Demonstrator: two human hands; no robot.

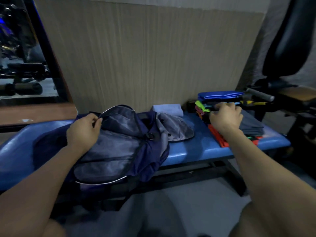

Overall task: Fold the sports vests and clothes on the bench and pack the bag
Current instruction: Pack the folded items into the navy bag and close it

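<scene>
A blue padded table (196, 151) carries an unzipped navy bag (119, 142) at its left. The left hand (83, 130) pinches the bag's rim open. The right hand (225, 117) grips folded clothes (220, 97) stacked near the right edge.

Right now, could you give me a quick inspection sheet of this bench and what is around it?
Surface: blue padded bench, partly covered.
Job's things: dark blue bag lying unzipped; stack of folded clothes, blue on top, bright colours beneath.
Clutter: pale folded towel behind the bag; grey cloth beside the stack.
Hands: left hand holds the bag's opening edge; right hand grips into the stack.
Cables: nothing seen.
Surroundings: ribbed beige wall panel, mirror at left, gym machine at right.
</scene>
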